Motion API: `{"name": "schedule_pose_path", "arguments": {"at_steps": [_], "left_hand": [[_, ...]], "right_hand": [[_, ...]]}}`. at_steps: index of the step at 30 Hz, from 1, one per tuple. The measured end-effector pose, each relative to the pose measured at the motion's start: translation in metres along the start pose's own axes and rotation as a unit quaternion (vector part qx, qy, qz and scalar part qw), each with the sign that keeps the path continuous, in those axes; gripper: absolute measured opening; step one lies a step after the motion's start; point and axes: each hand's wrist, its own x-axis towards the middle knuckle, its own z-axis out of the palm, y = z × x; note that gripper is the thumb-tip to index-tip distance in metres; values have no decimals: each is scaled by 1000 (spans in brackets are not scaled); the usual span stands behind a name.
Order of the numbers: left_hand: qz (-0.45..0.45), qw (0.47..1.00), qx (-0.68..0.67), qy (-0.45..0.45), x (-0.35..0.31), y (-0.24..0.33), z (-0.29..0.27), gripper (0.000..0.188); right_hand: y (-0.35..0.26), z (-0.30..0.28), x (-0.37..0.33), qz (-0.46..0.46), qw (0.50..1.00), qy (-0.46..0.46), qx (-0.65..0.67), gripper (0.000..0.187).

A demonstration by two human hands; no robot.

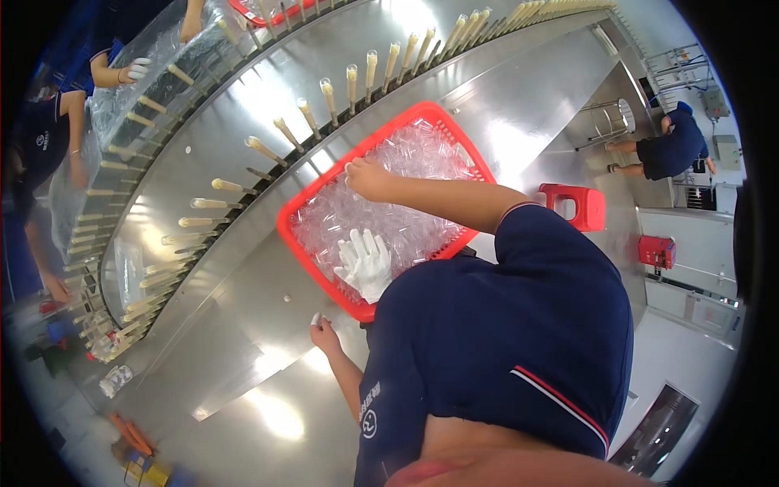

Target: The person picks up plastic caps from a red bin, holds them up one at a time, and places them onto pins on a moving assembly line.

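Observation:
A red basket (302, 254) with slotted sides holds a heap of clear plastic tubes (422, 150). Over the basket's far part, my right hand (369, 179) is closed, its fingertips down among the tubes; what they grip is hidden. A white glove (365, 264) lies on the tubes at the near side, fingers spread. Left of the basket, above the metal table, my left hand (324, 335) has its fingers curled together. Something white covers or sits at one fingertip; I cannot make out which.
A curved line of upright pegs (351, 84), many topped with cream-coloured, clear-capped pieces, runs along the steel table (235, 325). Co-workers' hands (134, 71) are across the line, beside clear plastic sheeting (122, 114). A red stool (586, 207) and another person (677, 142) are at right.

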Motion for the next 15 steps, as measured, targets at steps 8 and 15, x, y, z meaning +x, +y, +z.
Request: {"name": "schedule_pose_path", "arguments": {"at_steps": [8,15], "left_hand": [[-22,999,7,33,3,17,16,28],[-4,998,27,62,6,27,35,30]], "right_hand": [[36,-68,-31,13,878,19,479,24],[59,-75,-23,-75,768,118,625,28]]}}
